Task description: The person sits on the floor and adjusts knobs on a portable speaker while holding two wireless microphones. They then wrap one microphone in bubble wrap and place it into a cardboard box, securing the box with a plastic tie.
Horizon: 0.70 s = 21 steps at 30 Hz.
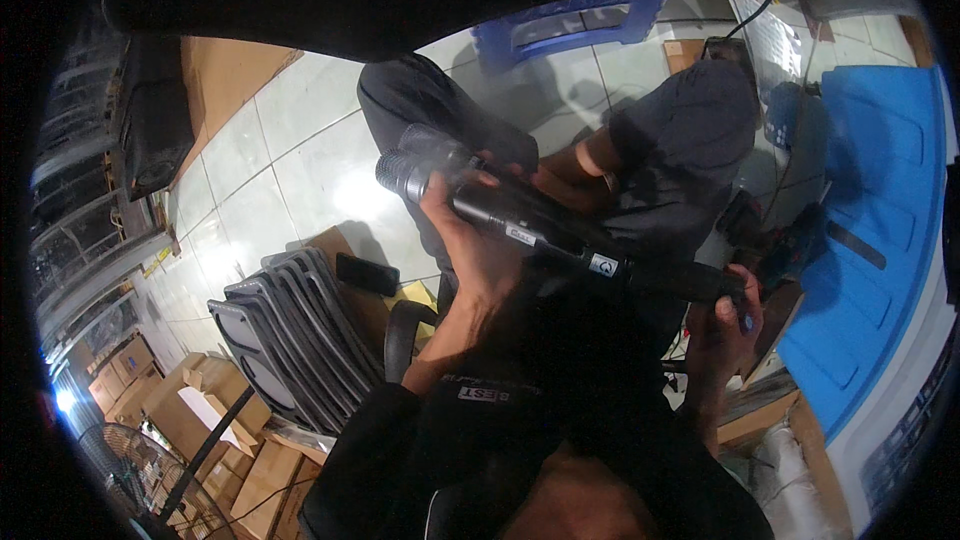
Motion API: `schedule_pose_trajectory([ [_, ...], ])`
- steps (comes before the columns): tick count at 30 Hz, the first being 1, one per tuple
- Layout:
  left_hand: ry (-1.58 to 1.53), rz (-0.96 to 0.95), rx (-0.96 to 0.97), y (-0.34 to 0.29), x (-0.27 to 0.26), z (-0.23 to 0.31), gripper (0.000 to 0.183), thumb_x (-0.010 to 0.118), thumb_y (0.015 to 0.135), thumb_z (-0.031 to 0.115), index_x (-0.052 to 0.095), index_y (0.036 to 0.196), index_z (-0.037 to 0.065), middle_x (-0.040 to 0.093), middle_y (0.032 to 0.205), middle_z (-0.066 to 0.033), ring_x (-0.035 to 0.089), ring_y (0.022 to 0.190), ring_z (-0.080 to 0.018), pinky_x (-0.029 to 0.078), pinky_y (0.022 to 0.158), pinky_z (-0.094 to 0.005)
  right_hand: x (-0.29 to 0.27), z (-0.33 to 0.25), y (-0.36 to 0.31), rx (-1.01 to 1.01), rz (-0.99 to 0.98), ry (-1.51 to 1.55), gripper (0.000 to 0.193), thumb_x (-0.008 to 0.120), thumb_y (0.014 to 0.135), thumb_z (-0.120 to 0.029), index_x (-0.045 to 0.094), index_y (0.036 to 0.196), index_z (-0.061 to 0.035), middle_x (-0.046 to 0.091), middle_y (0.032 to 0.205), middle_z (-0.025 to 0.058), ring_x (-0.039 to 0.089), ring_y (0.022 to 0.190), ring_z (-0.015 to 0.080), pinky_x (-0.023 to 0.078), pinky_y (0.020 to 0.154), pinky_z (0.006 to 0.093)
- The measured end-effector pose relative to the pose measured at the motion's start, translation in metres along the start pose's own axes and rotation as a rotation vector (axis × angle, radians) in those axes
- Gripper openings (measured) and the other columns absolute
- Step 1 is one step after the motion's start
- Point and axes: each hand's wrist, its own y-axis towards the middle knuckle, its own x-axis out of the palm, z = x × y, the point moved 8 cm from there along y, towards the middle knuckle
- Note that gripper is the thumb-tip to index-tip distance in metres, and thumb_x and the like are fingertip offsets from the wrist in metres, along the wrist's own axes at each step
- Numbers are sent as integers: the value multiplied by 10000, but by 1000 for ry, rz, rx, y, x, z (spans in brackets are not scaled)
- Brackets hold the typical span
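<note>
A black handheld microphone [560,240] lies slantwise across my lap, its mesh head at the left and its body carrying small white labels. My left hand [470,240] is wrapped round it just below the head. Right beside it is the mesh head of a second microphone [432,145], whose body is mostly hidden behind the first one and my fingers; it seems to be in the same grasp. My right hand [735,315] has its fingers closed round the tail end of the long black body.
Stacked grey folding chairs [300,335] stand at the left, with a dark phone [367,274] beside them. Cardboard boxes [200,405] and a fan [130,470] fill the lower left. A blue plastic panel [865,230] is at the right. Beyond my legs is a blue stool [570,28].
</note>
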Motion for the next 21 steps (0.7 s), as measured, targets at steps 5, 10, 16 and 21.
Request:
schedule_pose_trajectory([
  [5, 54, 55, 30, 2, -7, -2, 588, 441, 908, 637, 581, 841, 69, 570, 1087, -85, 578, 993, -310, 469, 908, -544, 8, 8, -9, 18, 0, -115, 496, 655, 776, -373, 570, 1094, -2, 574, 890, 57, 527, 663, 107, 401, 558, 249],
  [10, 118, 1, 11, -7, 1, -8, 601, 439, 908, 641, 583, 831, 63, 574, 1087, -101, 578, 989, -305, 478, 879, -488, 47, 1, -16, -124, -156, -28, 400, 665, 804, -209, 556, 1137, -17, 543, 687, -6, 475, 494, 72, 345, 451, 215],
  [16, 135, 18, 24, -18, 9, -12, 577, 443, 909, 599, 579, 916, 38, 561, 1006, -98, 526, 980, -248, 401, 891, -379, 79, -2, -25, -100, -358, 61, 399, 699, 829, -215, 575, 1141, 0, 606, 743, 40, 546, 577, 113, 441, 544, 260],
  [21, 157, -63, 52, -20, 13, -8, 562, 445, 906, 574, 569, 952, 27, 546, 949, -92, 502, 972, -221, 370, 902, -353, 69, -11, -28, -774, -377, -417, 404, 705, 845, -271, 620, 1120, 13, 655, 815, 109, 619, 689, 182, 496, 642, 304],
])
